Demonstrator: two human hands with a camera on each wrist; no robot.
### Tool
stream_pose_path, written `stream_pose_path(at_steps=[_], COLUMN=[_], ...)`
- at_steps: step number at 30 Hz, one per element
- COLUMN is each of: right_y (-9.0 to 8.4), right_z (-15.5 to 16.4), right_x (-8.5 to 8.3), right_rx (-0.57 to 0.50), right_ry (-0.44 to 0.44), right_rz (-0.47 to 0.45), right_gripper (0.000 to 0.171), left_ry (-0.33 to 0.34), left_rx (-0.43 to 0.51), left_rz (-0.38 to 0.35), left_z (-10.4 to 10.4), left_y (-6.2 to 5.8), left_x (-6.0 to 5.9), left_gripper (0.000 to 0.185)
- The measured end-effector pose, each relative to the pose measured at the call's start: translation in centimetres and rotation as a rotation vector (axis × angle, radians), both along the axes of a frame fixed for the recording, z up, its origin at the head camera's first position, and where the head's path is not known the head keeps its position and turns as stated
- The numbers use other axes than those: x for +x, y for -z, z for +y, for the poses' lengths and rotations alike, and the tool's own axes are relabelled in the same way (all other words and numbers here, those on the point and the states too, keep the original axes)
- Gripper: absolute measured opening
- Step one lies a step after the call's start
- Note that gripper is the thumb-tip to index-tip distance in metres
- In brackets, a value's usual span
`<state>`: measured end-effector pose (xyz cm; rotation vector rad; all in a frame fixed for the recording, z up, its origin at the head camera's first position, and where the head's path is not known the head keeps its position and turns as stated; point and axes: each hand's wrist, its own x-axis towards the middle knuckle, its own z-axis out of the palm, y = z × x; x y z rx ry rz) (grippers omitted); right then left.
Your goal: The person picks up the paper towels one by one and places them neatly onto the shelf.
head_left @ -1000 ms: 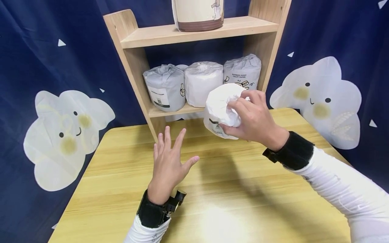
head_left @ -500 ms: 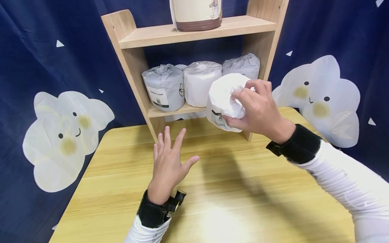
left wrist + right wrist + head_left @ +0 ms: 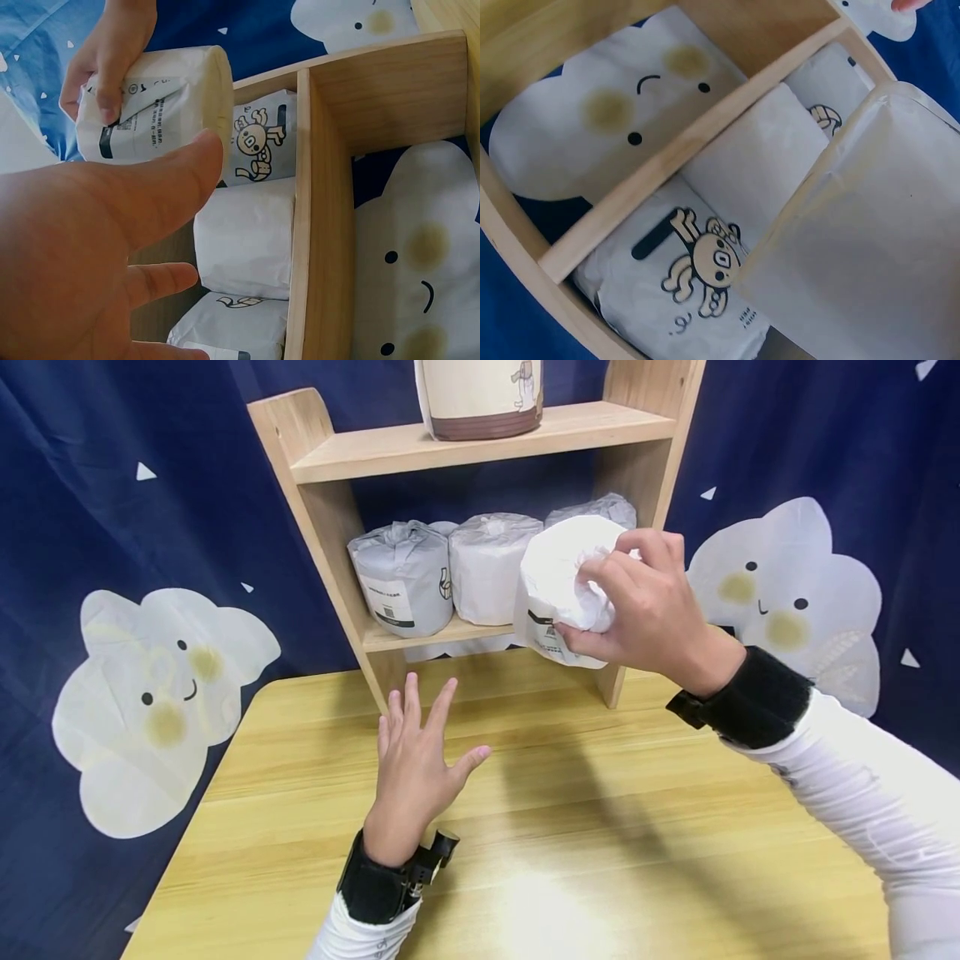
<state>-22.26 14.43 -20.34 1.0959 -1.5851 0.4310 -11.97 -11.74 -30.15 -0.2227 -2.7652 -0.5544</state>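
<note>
My right hand [image 3: 637,602] grips a white wrapped toilet-paper roll [image 3: 558,589] by its end and holds it in the air in front of the lower shelf of a wooden rack [image 3: 465,631]. The held roll [image 3: 157,105] shows in the left wrist view, and it fills the right side of the right wrist view [image 3: 862,247]. Three wrapped rolls stand on that shelf: a grey one at the left [image 3: 401,577], a white one in the middle [image 3: 487,568], and one at the right [image 3: 600,510] mostly hidden behind the held roll. My left hand [image 3: 416,760] hovers flat over the table with fingers spread, holding nothing.
The yellow wooden table [image 3: 585,843] stretches in front of the rack. A cream and brown container [image 3: 480,397] stands on the top shelf [image 3: 480,439]. A dark blue curtain with white cloud faces [image 3: 157,693] hangs behind and at both sides.
My right hand has lifted the white roll up and a little further toward the lower shelf, now covering most of the right-hand roll. The left hand has stayed still.
</note>
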Motion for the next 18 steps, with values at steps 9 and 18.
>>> stream_pose_path(at_steps=[9,18], right_y=[-1.5,-2.8], right_z=[0.5,0.7], right_x=[0.0,-0.2], right_rx=[-0.020,-0.017], right_ry=[0.002,-0.005], right_rz=[0.020,0.045], right_gripper=[0.045,0.045], left_ry=[0.013,0.015], left_rx=[0.008,0.019], left_rz=[-0.007,-0.013], left_z=[0.1,0.0], left_y=[0.0,0.0], left_x=[0.1,0.1], left_gripper=[0.089,0.089])
